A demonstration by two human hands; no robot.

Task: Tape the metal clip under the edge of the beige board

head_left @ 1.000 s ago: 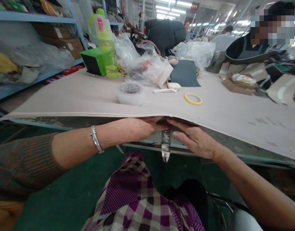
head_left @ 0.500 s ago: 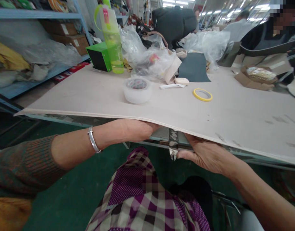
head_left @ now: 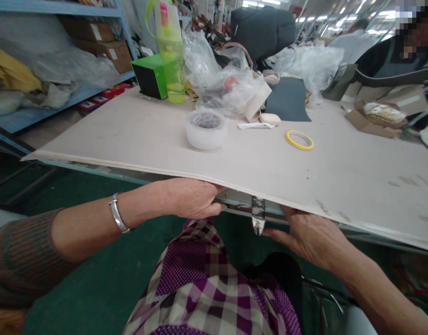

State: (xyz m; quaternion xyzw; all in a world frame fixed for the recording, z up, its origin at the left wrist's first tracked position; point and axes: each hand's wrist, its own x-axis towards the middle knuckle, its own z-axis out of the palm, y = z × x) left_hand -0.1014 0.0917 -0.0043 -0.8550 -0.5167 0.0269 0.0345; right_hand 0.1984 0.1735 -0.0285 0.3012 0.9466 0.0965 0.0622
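My left hand [head_left: 196, 199] is at the front edge of the table, its fingers reaching under the pale board [head_left: 137, 135] that tops it. Its thumb stands apart below, and most of the fingertips are hidden. Under the same edge, further right, is my right hand [head_left: 309, 232], open, thumb stretched out to the left and the other fingers partly out of sight beneath the board. Between the hands a dark patterned strip [head_left: 258, 215] with a pale notched lower end hangs from under the edge. The right thumb is close to its lower end; I cannot tell whether they touch.
On the board are a clear tape roll [head_left: 206, 132], a yellow tape roll [head_left: 299, 140], a green water bottle [head_left: 172, 60], a green box [head_left: 154, 77], plastic bags [head_left: 231, 93] and an open carton [head_left: 374, 121]. Blue shelving [head_left: 60, 111] stands left. A person [head_left: 391, 51] is at the far right.
My left hand has drawn back to the left, so its thumb now shows below the edge. The right hand has shifted slightly right, away from the strip. The view has turned a little.
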